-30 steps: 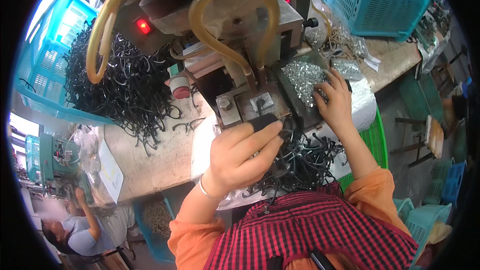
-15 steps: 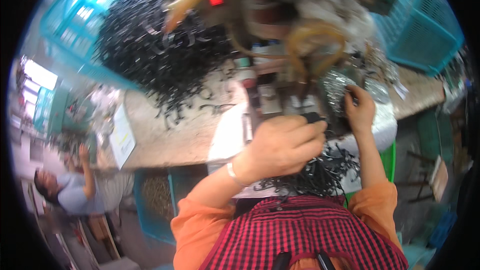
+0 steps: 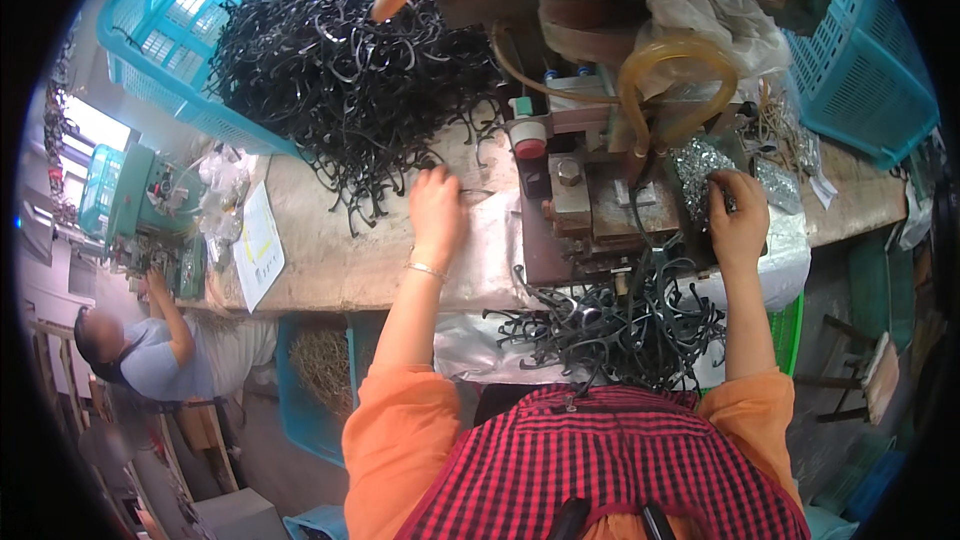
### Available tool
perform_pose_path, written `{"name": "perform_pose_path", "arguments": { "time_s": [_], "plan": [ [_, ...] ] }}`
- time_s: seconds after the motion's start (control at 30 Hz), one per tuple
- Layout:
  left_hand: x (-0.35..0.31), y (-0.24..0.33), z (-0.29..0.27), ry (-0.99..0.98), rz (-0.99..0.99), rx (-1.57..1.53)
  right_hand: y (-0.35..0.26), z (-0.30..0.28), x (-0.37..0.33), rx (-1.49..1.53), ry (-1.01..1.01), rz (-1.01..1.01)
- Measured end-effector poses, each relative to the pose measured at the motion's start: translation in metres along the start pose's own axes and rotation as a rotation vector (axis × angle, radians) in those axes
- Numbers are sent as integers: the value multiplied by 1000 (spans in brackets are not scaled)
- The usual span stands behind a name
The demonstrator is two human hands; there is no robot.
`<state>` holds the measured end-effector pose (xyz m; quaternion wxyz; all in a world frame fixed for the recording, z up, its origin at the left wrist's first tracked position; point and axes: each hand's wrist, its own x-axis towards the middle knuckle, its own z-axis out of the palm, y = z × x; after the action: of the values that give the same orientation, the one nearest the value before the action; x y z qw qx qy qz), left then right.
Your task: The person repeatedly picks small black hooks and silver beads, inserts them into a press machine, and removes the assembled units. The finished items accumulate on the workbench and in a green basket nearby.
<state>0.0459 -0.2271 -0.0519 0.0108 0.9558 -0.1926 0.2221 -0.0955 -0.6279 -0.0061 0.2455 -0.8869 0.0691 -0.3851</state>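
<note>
My left hand (image 3: 436,215) is at the near edge of a big heap of thin, curved black pieces (image 3: 330,50). Its fingers are bent together at the loose ones; what is between them is hidden. My right hand (image 3: 740,220) reaches into small shiny metal bits (image 3: 697,175) right of the machine, thumb and fingers drawn together. Any bit in its grip is too small to make out. Between my hands stands a press-like machine (image 3: 575,205) with a metal block. One black piece (image 3: 640,215) lies over that block. More black pieces (image 3: 600,330) are piled before my apron.
A yellowish hose (image 3: 625,90) loops over the machine. Blue plastic baskets (image 3: 850,60) stand at the far left and right. A paper sheet (image 3: 259,250) lies on the left of the worktable (image 3: 330,280). Another person (image 3: 165,350) works at a green machine on the left.
My left hand has moved from the machine's front, left and away from me, to the heap's edge. Something dark by its fingertips is no longer there. My right hand stays by the metal bits.
</note>
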Motion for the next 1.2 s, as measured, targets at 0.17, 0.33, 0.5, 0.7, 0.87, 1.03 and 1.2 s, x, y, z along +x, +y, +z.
{"name": "perform_pose_path", "arguments": {
  "time_s": [0.17, 0.33, 0.5, 0.7, 0.87, 1.03, 1.2],
  "plan": [
    [19, -26, -6, 138, -222, -56, 5, -16, -15, -69, -9, 1],
    [-2, -9, 26, -9, -202, -270, -4, -25, -12, 167, -54, 290],
    [-17, 10, -6, 143, -170, -494, -67, -45, 19, 642, -283, 341],
    [4, 62, -98, 410, -378, -1596, -101, -12, 32, 975, -283, 414],
    [39, 109, -198, 504, 359, -1559, -115, -14, 37, 1088, -276, 429],
    [56, 111, -174, 698, 206, -1516, -137, -20, 28, 1216, -249, 559],
    [25, 128, -177, 465, 626, -1112, -71, -43, 12, 355, -197, 167]
  ]
}}
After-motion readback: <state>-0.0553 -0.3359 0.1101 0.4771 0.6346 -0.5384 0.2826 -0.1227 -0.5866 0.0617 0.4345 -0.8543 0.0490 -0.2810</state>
